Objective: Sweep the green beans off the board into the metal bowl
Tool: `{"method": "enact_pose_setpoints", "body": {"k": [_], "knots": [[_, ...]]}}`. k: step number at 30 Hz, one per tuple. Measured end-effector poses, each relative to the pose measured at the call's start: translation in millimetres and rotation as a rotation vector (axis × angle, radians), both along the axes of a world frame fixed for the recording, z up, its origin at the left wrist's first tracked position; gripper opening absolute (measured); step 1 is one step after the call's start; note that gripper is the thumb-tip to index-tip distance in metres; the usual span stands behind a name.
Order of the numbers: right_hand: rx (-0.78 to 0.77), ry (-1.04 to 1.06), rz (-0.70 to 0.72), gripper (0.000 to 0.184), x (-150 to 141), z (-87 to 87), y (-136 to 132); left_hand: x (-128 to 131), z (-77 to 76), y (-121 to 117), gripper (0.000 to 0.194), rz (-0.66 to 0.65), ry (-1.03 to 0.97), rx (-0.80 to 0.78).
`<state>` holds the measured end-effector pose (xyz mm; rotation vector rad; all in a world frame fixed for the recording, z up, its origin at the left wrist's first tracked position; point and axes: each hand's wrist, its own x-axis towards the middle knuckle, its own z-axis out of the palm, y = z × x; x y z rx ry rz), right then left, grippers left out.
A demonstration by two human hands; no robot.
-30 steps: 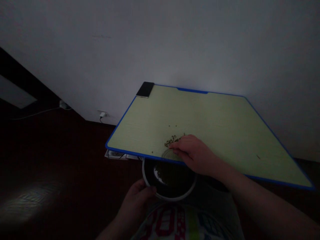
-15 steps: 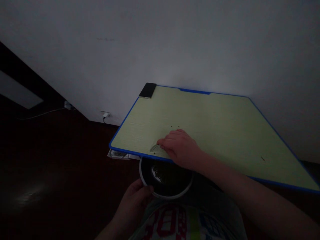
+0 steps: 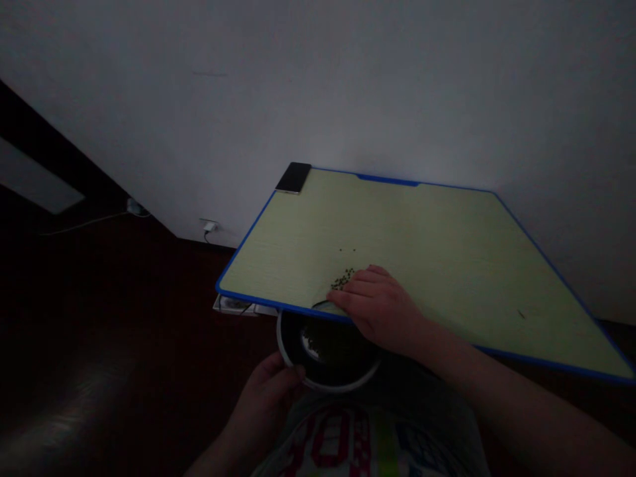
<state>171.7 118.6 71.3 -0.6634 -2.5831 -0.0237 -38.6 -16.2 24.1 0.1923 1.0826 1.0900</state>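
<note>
My left hand point(image 3: 271, 391) grips the near left rim of a dark, round bowl point(image 3: 332, 384) with a pale outer edge, thumb over the rim. The bowl sits below the table's front edge, with small dark grains point(image 3: 309, 344) inside; the tabletop hides its far side. On the pale green table point(image 3: 422, 245), my right hand point(image 3: 375, 301) rests near that edge, fingers closed. A thin see-through piece with a curved edge point(image 3: 322, 304) shows under its fingertips. Beside the fingers lies a cluster of small greenish beans point(image 3: 342, 279), with two single beans farther back.
A black phone point(image 3: 294, 177) lies on the table's far left corner. A small dark sliver point(image 3: 521, 314) lies at the right. The table has a blue rim and stands by a white wall point(image 3: 318, 79). A white plug point(image 3: 210, 227) sits in the wall at left.
My right hand has moved slightly right and nearer the front edge with the see-through piece. A cluster of beans now shows beside its fingers. My left hand and the bowl have barely moved.
</note>
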Motion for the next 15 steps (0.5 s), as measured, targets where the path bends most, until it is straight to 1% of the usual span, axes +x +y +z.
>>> {"method": "enact_pose_setpoints", "body": {"k": [2, 4, 6, 8, 10, 12, 15], "knots": [[0.012, 0.006, 0.006, 0.031, 1, 0.1, 0, 0, -0.9, 0, 0.019, 0.002, -0.003, 0.012], [0.003, 0.027, 0.015, 0.031, 4, 4.0, 1, 0, -2.3, 0, 0.017, -0.008, -0.001, 0.023], [-0.021, 0.067, 0.019, 0.030, 11, 12.2, 4, -2, -3.7, 0, 0.017, -0.017, 0.003, 0.021], [-0.036, 0.125, -0.019, 0.028, 25, 23.2, 7, -3, -4.6, -1, 0.016, -0.022, 0.000, 0.017], [-0.025, 0.170, -0.116, 0.026, 46, 33.1, 8, -3, -4.9, -1, 0.016, -0.026, -0.014, 0.019], [-0.024, 0.184, -0.252, 0.025, 70, 38.1, 8, -3, -4.9, 0, 0.015, -0.033, -0.018, 0.012], [-0.069, 0.193, -0.402, 0.023, 106, 33.1, 1, 0, -5.1, 1, 0.016, -0.037, -0.004, 0.002]]}}
